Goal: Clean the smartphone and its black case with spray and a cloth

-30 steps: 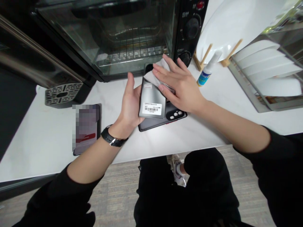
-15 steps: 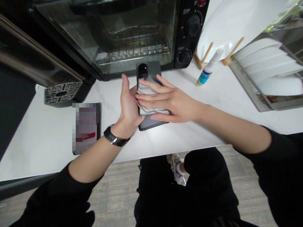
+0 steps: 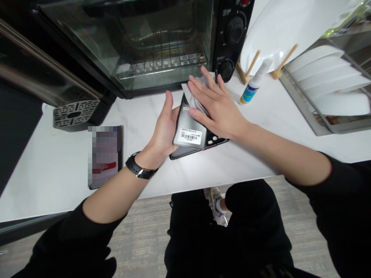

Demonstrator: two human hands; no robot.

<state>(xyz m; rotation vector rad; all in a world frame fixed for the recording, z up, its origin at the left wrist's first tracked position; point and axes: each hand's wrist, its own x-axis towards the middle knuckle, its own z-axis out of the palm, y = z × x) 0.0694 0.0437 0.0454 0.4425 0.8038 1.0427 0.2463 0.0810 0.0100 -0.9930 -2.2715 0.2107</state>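
My left hand [image 3: 162,133] supports a grey smartphone [image 3: 188,123] from below and its left side, thumb raised clear of it. The phone's back faces up, with a white barcode label near its lower end. A light grey cloth [image 3: 193,96] with a zigzag edge covers the upper part of the back. Pressed over that cloth is my right hand [image 3: 222,108], its fingers fairly straight and pointing up and left. Beneath the phone, a dark phone case [image 3: 184,152] with camera holes lies on the white counter [image 3: 150,185], partly hidden.
A second phone [image 3: 106,158], partly pixelated, lies at the left. Behind my hands stands a black toaster oven [image 3: 162,83]. A spray bottle [image 3: 252,90] is to the right, near a dish rack [image 3: 304,112] with white plates. A drip tray [image 3: 75,114] juts out at the left.
My right hand and the cloth have moved up and right across the phone. The lower back with its label now shows, and the phone has tilted to the right.
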